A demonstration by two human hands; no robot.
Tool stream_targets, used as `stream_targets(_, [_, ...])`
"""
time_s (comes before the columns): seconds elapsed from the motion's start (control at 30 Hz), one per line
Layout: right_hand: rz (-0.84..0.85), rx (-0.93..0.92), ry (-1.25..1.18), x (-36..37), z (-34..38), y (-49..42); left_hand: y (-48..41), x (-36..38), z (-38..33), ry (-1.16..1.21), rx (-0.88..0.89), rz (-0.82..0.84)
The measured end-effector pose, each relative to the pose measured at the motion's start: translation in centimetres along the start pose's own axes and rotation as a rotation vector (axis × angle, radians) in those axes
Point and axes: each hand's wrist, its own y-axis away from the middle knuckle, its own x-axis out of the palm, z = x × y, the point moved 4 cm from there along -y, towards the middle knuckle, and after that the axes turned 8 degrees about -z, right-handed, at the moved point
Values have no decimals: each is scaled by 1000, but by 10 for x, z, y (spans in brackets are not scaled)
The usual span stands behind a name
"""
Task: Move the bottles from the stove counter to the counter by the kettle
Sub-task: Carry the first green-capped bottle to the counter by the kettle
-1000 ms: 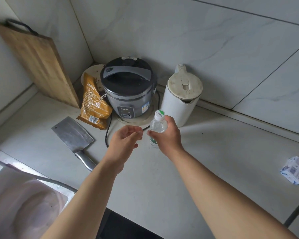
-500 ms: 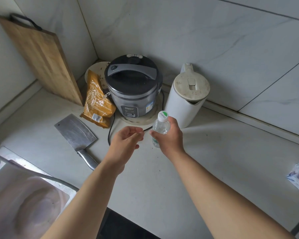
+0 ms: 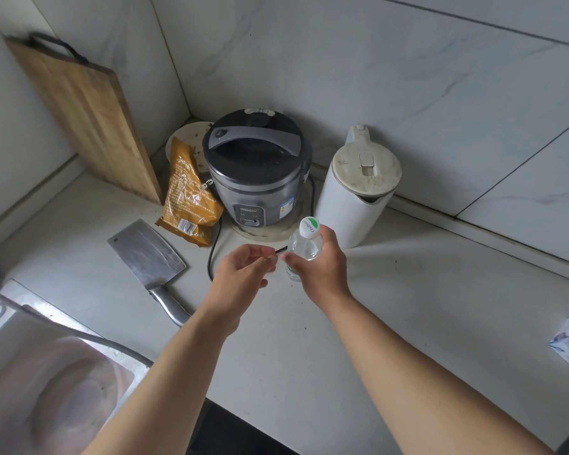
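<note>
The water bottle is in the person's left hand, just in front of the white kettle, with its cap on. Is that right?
Not quite. The head view shows the water bottle gripped by the right hand, not the left. The left hand is beside it and not on the bottle. The rest holds: the bottle is just in front of the white kettle, with its cap on.

Clear plastic bottle (image 3: 304,245), white-green cap, upright on counter (image 3: 408,290), just before white kettle (image 3: 358,188)
</note>
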Motion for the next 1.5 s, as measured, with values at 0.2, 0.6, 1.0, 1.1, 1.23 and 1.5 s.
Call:
stream_targets(0.2, [-4,4,32,2,-6,8,4,-3,2,1,-2,-11])
stream_targets(0.6, [46,51,65,2,-3,10,11,-5,2,7,-15,-6])
stream_targets(1.0, [41,155,77,-18,-17,30,25,-9,2,4,-19,10])
stream_targets(1.1, [31,174,80,-28,-21,39,30,-10,1,-2,-12,14])
stream_targets(1.23, [8,174,49,-45,-21,56,39,-11,-6,-12,15,42])
stream_targets(1.5, [-42,127,-33,-81,-7,91,71,-2,-15,24,75,115])
